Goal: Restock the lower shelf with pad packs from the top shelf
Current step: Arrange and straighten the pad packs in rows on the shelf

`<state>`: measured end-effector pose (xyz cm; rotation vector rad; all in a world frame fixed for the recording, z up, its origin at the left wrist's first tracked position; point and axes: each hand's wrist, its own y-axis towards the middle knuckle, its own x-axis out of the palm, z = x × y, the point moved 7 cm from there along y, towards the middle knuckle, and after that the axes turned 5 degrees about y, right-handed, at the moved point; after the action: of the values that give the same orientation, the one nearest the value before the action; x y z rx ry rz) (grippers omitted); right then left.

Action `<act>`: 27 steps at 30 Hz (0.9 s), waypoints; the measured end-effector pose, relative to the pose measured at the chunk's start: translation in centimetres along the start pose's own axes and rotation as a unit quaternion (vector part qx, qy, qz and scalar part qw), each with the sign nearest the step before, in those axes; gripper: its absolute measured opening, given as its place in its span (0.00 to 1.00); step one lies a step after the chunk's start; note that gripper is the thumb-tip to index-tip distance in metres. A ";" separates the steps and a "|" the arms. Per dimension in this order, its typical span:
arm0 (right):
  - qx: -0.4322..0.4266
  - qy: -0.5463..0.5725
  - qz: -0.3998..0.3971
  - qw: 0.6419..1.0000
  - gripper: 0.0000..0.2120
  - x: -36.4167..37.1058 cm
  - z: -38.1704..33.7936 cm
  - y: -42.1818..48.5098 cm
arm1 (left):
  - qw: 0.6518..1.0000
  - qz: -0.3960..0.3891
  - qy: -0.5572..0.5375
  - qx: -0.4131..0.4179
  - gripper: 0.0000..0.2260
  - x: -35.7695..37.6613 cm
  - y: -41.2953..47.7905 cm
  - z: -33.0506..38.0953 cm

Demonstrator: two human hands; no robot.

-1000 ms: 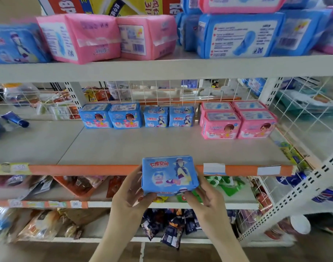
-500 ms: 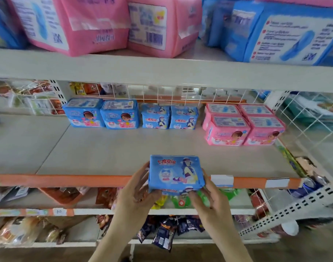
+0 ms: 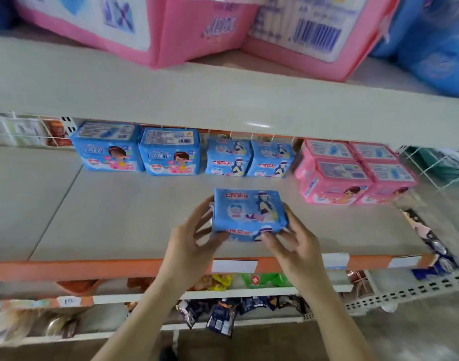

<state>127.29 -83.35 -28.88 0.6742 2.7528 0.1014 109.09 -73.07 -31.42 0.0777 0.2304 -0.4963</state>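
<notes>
A small blue pad pack [image 3: 246,212] with red lettering and a cartoon figure is over the middle of the lower shelf [image 3: 124,217], held between both hands. My left hand [image 3: 194,238] grips its left side and bottom corner. My right hand [image 3: 293,241] grips its right side and bottom edge. Whether the pack touches the shelf board I cannot tell. Two matching blue packs [image 3: 249,158] stand at the back of this shelf, directly behind the held one. Large pink packs [image 3: 171,29] lie on the top shelf [image 3: 223,100].
Two wider blue packs [image 3: 139,152] stand back left, and stacked pink packs [image 3: 353,173] back right. A wire mesh side [image 3: 437,165] bounds the shelf on the right. An orange price strip [image 3: 66,269] runs along the front edge. Snack bags [image 3: 218,316] fill the shelves below.
Both hands have carried the blue pack forward from in front of the shelf edge to over the shelf board. The camera has moved closer and tilted down.
</notes>
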 end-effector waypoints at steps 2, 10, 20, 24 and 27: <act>-0.003 0.000 0.011 1.000 0.28 -0.5 0.2 0.9 | 1.000 -0.002 -0.003 0.011 0.31 0.4 0.8 0.2; -0.008 -0.057 -0.010 0.998 0.33 -5.0 3.5 5.2 | 0.999 -0.008 0.048 0.022 0.32 5.5 5.3 0.8; -0.017 -0.075 -0.018 0.997 0.34 -7.5 8.8 11.6 | 0.994 0.014 0.110 -0.003 0.32 10.4 10.9 -0.2; -0.012 -0.044 0.011 0.999 0.35 -7.2 10.5 12.9 | 0.992 0.008 0.123 -0.010 0.30 11.3 12.6 -0.5; -0.007 -0.017 0.024 1.000 0.35 -6.9 11.2 13.4 | 0.990 -0.001 0.138 -0.029 0.33 11.6 13.6 -0.7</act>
<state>142.48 -74.72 -35.81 0.7325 2.7022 0.1195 125.37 -66.44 -34.58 0.0901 0.5161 -0.4802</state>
